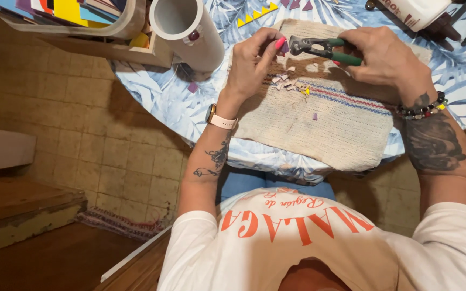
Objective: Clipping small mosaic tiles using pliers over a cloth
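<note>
So we're sitting at a round desk [163, 91] with a blue-and-white leaf-print cover, and a beige woven cloth [330, 124] is spread on it right in front of us. Our right hand [381, 56] is wrapped tight around the green handles of a pair of nippers [319, 48], with the dark metal head pointing left. Our left hand [254, 62] has its fingertips pinched together on a small purple tile piece [285, 47], holding it right at the head of the nippers, up above the cloth. We can't tell if the jaws are actually biting the piece or just touching it.

Below that, on the cloth, sits a little pile of cut chips [289, 84], mostly pale and purplish with a yellow bit at its right edge. One more purple chip [315, 116] lies alone further down the cloth, and another purple piece [192, 87] is off the cloth, to the left on the desk cover. A white tube [190, 35] lies tilted just left of our left hand, and a row of yellow triangles [257, 15] runs along the far side of the desk.
</note>
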